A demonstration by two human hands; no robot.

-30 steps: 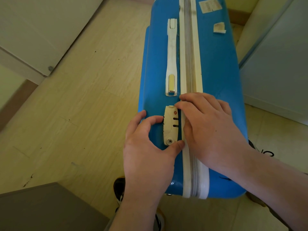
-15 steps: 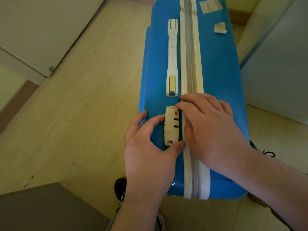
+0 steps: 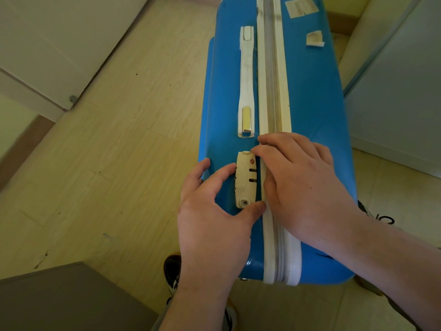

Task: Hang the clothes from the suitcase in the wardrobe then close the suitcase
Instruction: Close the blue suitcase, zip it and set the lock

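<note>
Left hand [image 3: 214, 218] pinches combination lock [image 3: 245, 181], thumb under, index on dials. Right hand [image 3: 303, 187] lies over zipper [image 3: 272, 80] beside it; can't tell if it grips a pull. Suitcase [image 3: 312, 103] stands on the floor [image 3: 119, 163], visible seam shut, no clothes visible. Probably only locking left.

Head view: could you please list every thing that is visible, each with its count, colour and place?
suitcase: one, blue, on the floor, centre
zipper band: one, white and grey, along the suitcase middle
carry handle: one, white, left of the zipper band
lock: one, cream, below the carry handle
stickers: two, pale, far end of the suitcase
floor: one, pale wood
cabinet: one, grey, bottom left corner
shoe: one, black, below the suitcase
left hand: pinches the lock with finger and thumb
right hand: lies across the zipper band beside the lock
</note>
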